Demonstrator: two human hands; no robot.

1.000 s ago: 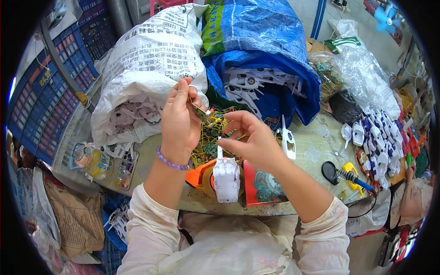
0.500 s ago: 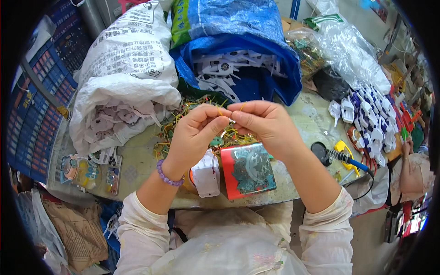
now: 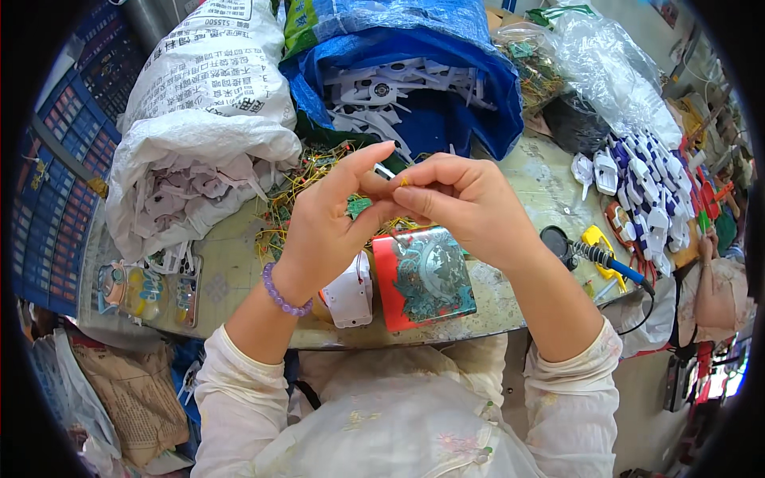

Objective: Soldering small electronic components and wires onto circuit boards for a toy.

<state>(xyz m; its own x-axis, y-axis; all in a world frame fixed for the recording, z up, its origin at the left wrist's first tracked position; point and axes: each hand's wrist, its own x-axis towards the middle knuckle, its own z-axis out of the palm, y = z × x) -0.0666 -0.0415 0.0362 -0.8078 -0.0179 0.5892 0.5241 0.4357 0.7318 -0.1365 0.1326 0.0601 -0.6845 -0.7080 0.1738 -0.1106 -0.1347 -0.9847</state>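
My left hand (image 3: 339,203) and my right hand (image 3: 470,203) meet above the table. Between the right thumb and index finger a bit of yellow wire (image 3: 404,182) is pinched. My left index finger is raised, while its thumb and other fingers close by the right fingertips on something mostly hidden. A small white and dark piece (image 3: 384,170) shows there; which hand holds it I cannot tell. Beneath the hands lies a heap of yellow-wired green circuit boards (image 3: 307,187). A red box with a dark patterned top (image 3: 430,279) and a white plastic housing (image 3: 351,301) stand nearer me.
A white woven sack (image 3: 207,103) and a blue bag (image 3: 398,36) hold white plastic parts at the back. On the right are a soldering iron (image 3: 617,267), a yellow tool (image 3: 599,248) and stacked white-purple parts (image 3: 649,199). A phone (image 3: 187,299) lies left. Another person's arm (image 3: 707,275) shows far right.
My left index finger has lifted off the pinch. Both hands stay together and have shifted slightly; the view has moved a little, too.
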